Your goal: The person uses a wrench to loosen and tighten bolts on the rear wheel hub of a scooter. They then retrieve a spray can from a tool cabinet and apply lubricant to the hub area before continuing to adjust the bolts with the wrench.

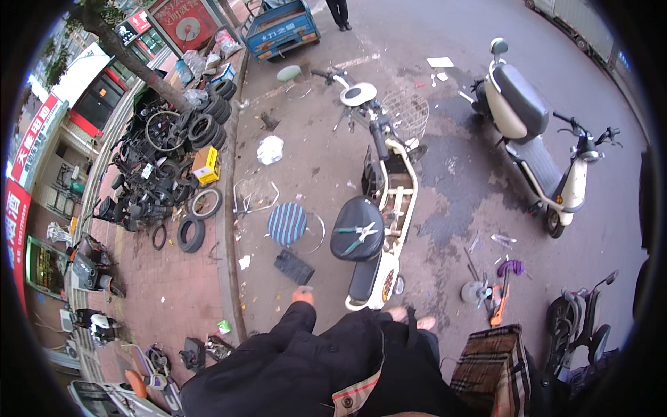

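My left hand point(303, 295) reaches out from a dark sleeve, its fingers curled closed. What it holds, if anything, is too small to make out. Just beyond it, a black rectangular box point(294, 267) lies on the ground. To the right stands a cream electric scooter point(389, 201) with its frame partly uncovered. Teal-handled pliers point(358, 236) rest on its black seat point(356, 251). My right hand does not show. Two pinkish shapes that look like shoes point(425, 323) appear below the scooter.
A striped round stool point(287, 224) stands left of the scooter. Old tyres and parts point(167, 149) are heaped beyond the kerb point(229, 278). Another scooter point(517, 111) is parked at right. Nearer are an orange-handled tool point(498, 313) and a plaid-covered item point(486, 361). A blue cart point(281, 31) stands far off.
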`<state>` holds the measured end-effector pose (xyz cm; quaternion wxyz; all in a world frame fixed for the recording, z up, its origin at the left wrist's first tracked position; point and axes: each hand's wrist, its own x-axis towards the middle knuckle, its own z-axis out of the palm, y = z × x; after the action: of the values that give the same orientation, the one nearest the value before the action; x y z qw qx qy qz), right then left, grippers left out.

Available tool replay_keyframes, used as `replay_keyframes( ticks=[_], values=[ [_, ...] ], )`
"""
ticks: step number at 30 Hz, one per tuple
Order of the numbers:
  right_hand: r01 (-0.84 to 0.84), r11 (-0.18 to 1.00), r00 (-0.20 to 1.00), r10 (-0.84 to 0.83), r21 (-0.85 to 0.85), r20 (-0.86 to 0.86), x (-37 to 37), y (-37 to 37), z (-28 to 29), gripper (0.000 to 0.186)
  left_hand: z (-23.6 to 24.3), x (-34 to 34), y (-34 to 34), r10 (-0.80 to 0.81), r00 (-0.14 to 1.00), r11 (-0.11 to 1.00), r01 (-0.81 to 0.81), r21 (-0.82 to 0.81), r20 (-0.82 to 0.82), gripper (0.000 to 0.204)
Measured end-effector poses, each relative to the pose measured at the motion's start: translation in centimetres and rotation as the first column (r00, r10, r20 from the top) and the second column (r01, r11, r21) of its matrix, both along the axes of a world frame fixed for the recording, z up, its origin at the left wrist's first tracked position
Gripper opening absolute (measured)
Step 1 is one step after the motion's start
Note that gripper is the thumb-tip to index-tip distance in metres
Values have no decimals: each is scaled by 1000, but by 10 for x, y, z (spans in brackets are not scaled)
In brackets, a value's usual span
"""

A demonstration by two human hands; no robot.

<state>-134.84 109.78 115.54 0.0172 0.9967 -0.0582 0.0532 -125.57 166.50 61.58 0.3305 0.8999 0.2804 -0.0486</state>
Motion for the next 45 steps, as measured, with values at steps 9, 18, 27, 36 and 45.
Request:
replay_keyframes(
  ticks=[9, 18, 27, 36, 45],
  values=[
    [166, 986, 986, -167, -32, -24, -27, -17, -13, 23, -12, 46, -18, -50, 999, 994, 51, -94, 11, 28],
    [495, 861, 864, -502, -114, -44, -123, -38, -14, 25, -17, 99, -109, -302, 953, 929, 301, -214, 32, 23],
    [853, 252, 273, -962, -457, -21, -466, -16, 22, 27, -66, 113, -181, -417, 909, 826, 375, -421, -8, 28],
    [915, -356, -402, -827, -188, -393, -649, 163, -352, 24, -73, 96, -275, -784, 621, 612, 771, -178, -6, 20],
    [993, 41, 93, -847, 110, -523, -519, 98, -709, 24, 18, 75, -470, -836, 434, 331, 887, -322, 336, 31]
  ],
)
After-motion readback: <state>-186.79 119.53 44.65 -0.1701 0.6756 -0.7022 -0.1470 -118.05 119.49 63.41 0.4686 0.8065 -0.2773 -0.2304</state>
